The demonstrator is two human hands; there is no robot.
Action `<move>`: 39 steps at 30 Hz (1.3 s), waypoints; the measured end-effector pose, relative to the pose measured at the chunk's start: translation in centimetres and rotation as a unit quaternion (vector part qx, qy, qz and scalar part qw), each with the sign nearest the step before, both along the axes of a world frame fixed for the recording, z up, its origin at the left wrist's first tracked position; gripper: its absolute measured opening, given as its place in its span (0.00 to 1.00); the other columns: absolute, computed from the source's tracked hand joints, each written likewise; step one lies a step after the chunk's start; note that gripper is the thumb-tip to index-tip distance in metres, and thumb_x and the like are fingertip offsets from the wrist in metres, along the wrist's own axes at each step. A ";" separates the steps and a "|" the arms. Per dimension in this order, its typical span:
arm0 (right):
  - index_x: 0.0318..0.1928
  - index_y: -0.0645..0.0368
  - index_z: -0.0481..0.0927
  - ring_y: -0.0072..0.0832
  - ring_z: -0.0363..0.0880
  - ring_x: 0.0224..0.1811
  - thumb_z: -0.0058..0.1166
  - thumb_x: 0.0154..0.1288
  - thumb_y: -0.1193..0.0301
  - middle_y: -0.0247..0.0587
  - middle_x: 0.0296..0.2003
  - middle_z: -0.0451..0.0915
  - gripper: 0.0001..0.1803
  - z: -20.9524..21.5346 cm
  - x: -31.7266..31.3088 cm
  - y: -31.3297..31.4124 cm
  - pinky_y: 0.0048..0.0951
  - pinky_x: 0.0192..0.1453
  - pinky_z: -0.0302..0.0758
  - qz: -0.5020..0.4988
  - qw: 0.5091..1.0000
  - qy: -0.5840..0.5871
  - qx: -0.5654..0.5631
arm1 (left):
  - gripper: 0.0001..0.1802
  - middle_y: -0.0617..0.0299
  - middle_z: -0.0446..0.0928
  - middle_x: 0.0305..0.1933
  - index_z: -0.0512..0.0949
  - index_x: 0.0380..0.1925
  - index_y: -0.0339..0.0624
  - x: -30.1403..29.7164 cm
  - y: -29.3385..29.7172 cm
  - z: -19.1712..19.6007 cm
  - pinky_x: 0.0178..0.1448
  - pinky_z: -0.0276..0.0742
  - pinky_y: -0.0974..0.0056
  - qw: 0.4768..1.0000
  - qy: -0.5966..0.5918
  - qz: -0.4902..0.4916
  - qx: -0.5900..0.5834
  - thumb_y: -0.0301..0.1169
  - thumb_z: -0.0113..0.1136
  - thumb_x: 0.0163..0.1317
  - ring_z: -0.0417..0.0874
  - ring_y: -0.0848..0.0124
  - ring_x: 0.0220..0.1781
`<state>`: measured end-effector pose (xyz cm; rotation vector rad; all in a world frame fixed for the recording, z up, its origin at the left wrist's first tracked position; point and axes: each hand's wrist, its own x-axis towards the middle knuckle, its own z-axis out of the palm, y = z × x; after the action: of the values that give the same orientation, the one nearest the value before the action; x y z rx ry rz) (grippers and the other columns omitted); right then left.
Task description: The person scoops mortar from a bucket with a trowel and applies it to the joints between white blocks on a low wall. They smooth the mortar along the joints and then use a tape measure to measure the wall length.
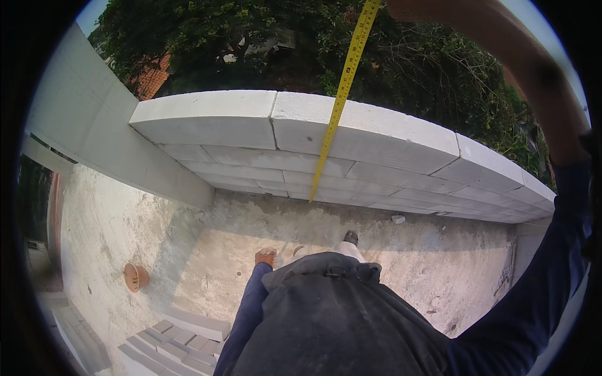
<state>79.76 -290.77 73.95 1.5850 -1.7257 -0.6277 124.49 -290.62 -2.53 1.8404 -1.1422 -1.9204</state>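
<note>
A yellow tape measure blade [338, 106] runs up from the foot of a low wall of white blocks [213, 119], past its inner face and top edge, and leaves the picture at the top. My right arm is raised in an arc from the right, and my right hand [404, 9] is at the upper end of the blade, closed on the tape measure; its fingers are cut off by the top edge. Low by my side, near my light trousers, my left hand [266, 255] has curled fingers. Whatever it may hold is too small to make out.
Pale concrete floor [157, 225] spreads below the wall, with a small white chunk [398, 219] near its foot. An orange-brown bucket [135, 277] stands at left, grey blocks [172, 341] are stacked at lower left. A column [94, 113] rises at left; trees [251, 37] grow beyond the wall.
</note>
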 end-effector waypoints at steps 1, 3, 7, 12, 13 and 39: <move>0.35 0.54 0.87 0.29 0.74 0.46 0.62 0.60 0.65 0.36 0.39 0.80 0.08 0.2 0.5 -0.7 0.43 0.51 0.72 0.002 1.000 0.004 0.001 | 0.08 0.59 0.84 0.30 0.88 0.39 0.44 -1.0 -0.4 0.9 0.26 0.79 0.62 1.000 0.011 0.002 0.001 0.30 0.66 0.60 0.86 0.68 0.26; 0.35 0.54 0.87 0.29 0.74 0.46 0.61 0.60 0.65 0.37 0.39 0.80 0.08 0.4 1.4 -2.2 0.43 0.51 0.72 0.008 1.000 0.006 -0.002 | 0.08 0.60 0.84 0.30 0.88 0.39 0.45 -1.9 -1.0 2.1 0.25 0.78 0.62 1.000 -0.001 -0.003 -0.004 0.31 0.67 0.60 0.86 0.68 0.25; 0.35 0.54 0.87 0.29 0.74 0.45 0.61 0.60 0.66 0.37 0.39 0.80 0.07 0.7 2.5 -4.3 0.43 0.50 0.72 0.012 1.000 0.010 -0.003 | 0.11 0.58 0.86 0.31 0.87 0.40 0.43 0.3 -1.2 1.4 0.30 0.82 0.62 0.997 -0.064 -0.030 0.015 0.33 0.71 0.58 0.88 0.65 0.29; 0.35 0.55 0.86 0.29 0.74 0.45 0.61 0.59 0.66 0.37 0.39 0.79 0.07 0.8 3.3 -5.7 0.43 0.50 0.72 0.015 0.999 0.028 -0.008 | 0.19 0.49 0.88 0.36 0.86 0.43 0.34 6.8 0.9 -2.7 0.48 0.86 0.60 0.976 -0.184 -0.095 -0.062 0.34 0.74 0.54 0.90 0.60 0.37; 0.35 0.55 0.86 0.29 0.74 0.45 0.61 0.59 0.66 0.37 0.39 0.79 0.07 0.9 3.4 -5.8 0.43 0.50 0.72 0.014 0.999 0.028 -0.010 | 0.18 0.49 0.88 0.36 0.86 0.43 0.33 7.9 1.3 -3.5 0.45 0.86 0.59 0.971 -0.200 -0.110 -0.072 0.33 0.73 0.55 0.90 0.59 0.36; 0.40 0.55 0.87 0.43 0.71 0.56 0.58 0.61 0.62 0.45 0.45 0.78 0.13 -15.5 -3.8 9.9 0.59 0.57 0.69 0.036 0.996 -0.021 0.084 | 0.25 0.48 0.65 0.76 0.78 0.62 0.50 -24.0 -18.4 39.1 0.79 0.55 0.42 0.646 -0.125 -0.211 -0.723 0.47 0.59 0.69 0.60 0.48 0.79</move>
<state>75.98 -280.89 58.40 1.7790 -1.6741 -0.7239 100.50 -309.03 36.55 0.8252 -2.2761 -0.2301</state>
